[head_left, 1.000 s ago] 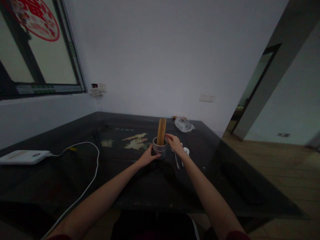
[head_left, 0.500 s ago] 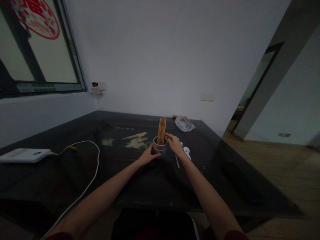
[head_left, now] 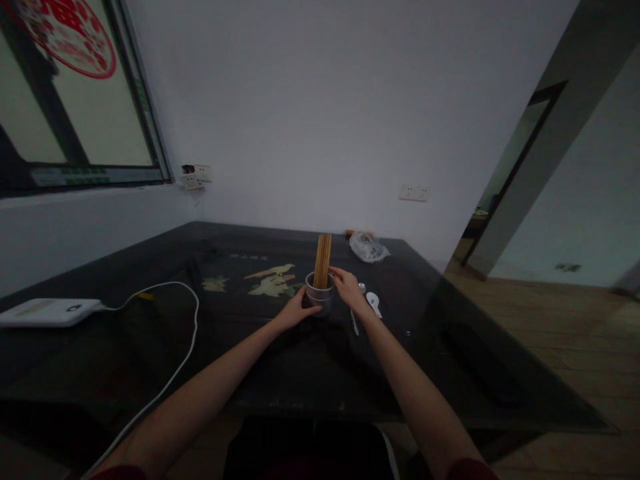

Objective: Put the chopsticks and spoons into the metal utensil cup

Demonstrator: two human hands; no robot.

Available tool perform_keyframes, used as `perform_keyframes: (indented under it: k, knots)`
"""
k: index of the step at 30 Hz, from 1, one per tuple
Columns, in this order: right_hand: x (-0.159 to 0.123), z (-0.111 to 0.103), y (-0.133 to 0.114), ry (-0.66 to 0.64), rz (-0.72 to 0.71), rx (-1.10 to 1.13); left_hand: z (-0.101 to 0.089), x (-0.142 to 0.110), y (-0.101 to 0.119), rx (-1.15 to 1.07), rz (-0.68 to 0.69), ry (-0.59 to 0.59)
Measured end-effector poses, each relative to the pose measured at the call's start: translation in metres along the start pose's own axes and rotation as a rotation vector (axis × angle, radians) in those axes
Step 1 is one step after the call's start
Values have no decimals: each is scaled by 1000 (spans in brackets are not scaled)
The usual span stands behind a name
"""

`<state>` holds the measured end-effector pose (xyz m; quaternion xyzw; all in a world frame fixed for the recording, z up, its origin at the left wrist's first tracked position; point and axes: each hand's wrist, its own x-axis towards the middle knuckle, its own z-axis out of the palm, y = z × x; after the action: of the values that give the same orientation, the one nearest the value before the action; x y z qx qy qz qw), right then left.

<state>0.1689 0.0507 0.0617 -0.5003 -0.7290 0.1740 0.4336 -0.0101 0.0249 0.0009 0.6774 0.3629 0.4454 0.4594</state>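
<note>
A grey metal cup [head_left: 320,293] stands on the dark table in front of me. Several wooden chopsticks [head_left: 323,260] rise from it in a bundle, leaning slightly right. My left hand [head_left: 297,311] grips the cup's left side, thumb across its front. On the opposite side, my right hand [head_left: 347,285] has its fingers closed at the rim, close beside the chopsticks; some of its fingertips are hidden. A metal spoon [head_left: 355,323] lies partly under my right wrist, and a white spoon-shaped object [head_left: 373,303] lies just right of that wrist.
A crumpled clear plastic bag [head_left: 367,247] lies at the table's back. To the left, a white device [head_left: 50,312] trails a white cable [head_left: 196,313] across the table [head_left: 280,380] towards me. A long black object [head_left: 483,363] lies at the right.
Both hands stay at the cup, and the chopsticks stay in it. The view has shifted very slightly; nothing else visibly moved.
</note>
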Motion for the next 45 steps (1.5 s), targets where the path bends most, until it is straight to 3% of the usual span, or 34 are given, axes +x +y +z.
perform_keyframes:
  k: [6,15,20,25,28,34,45]
  knots:
    - [0,2,5,4,-17,7,-3,0,-4,111,0,34]
    - [-2,-5,5,-8,37,45,-5,4,-16,56,30,20]
    - [-5,-29,9,0,72,142,-4,3,-15,49,32,16]
    - [-24,-61,22,92,73,309,-4,1,-9,74,2,35]
    - [-36,-69,33,156,129,374,-3,1,-7,51,-10,30]
    - [-39,-68,47,219,175,266,-2,1,-6,20,-7,30]
    - [-39,-62,62,153,177,8,-1,0,-6,73,14,52]
